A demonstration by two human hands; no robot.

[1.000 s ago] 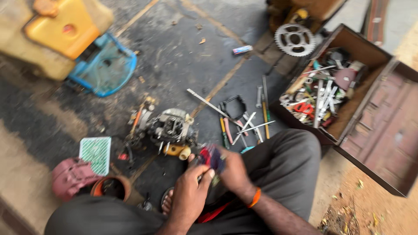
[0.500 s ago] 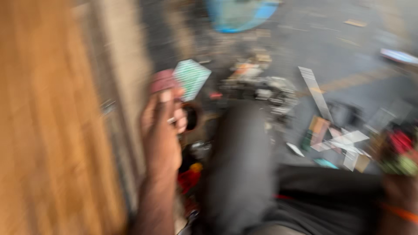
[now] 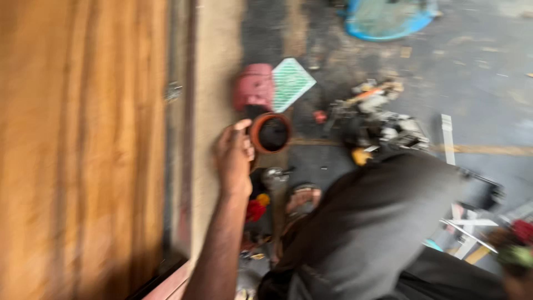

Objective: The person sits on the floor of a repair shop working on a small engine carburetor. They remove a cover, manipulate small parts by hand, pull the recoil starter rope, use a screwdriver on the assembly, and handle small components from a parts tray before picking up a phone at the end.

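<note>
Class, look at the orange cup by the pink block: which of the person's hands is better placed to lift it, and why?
Left. The left hand already touches the orange cup, thumb at its rim, beside the pink block. The right hand is at the far right edge, blurred and apparently holding something, so it would probably have to cross the knee.

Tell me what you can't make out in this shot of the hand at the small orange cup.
- Left hand: motion blur hides whether it grips the orange cup or only touches its rim.
- Cup contents: dark, unreadable.
- Right hand: cut off by the bottom right corner, smeared; what it holds is unclear.
- Engine part: blurred, details lost.
</note>
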